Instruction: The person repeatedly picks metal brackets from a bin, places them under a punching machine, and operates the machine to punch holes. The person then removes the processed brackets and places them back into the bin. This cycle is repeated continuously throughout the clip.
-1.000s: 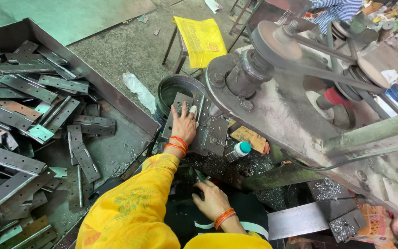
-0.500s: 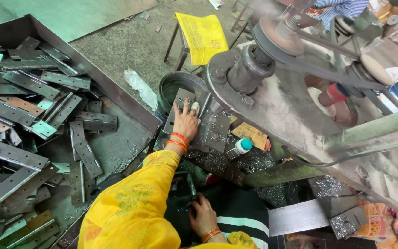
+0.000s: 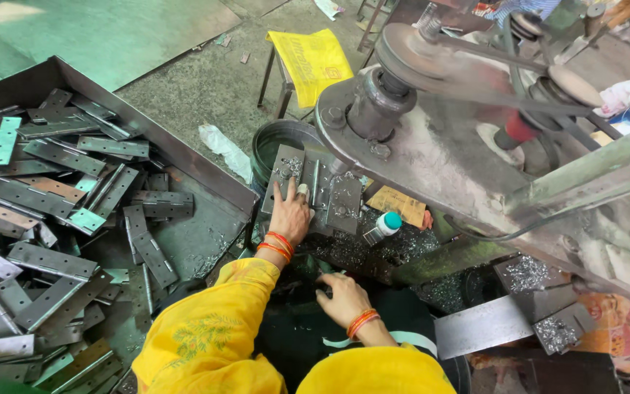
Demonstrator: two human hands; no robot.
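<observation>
Right under the big belt-driven machine [image 3: 432,138], the left hand [image 3: 291,215] lies flat with fingers spread on a hinge plate [image 3: 313,188] sitting on the machine's bed, looks like it's pinning the plate so it doesn't shift. The plate is just below the pulley, with metal shavings scattered over it. Nearer the body than the machine, the right hand [image 3: 343,299] sits low over the dark lap area, fingers loosely curled; can't tell if it's actually holding anything.

Left of the machine is a steel tray [image 3: 205,182] heaped with more hinges [image 3: 60,157], handy to grab from. Just right of the pinned plate stands a small white bottle with a teal cap [image 3: 383,228], next to a tan cardboard scrap [image 3: 397,206]. Behind the machine, a yellow bag with printing [image 3: 311,58] is draped over a stool.
</observation>
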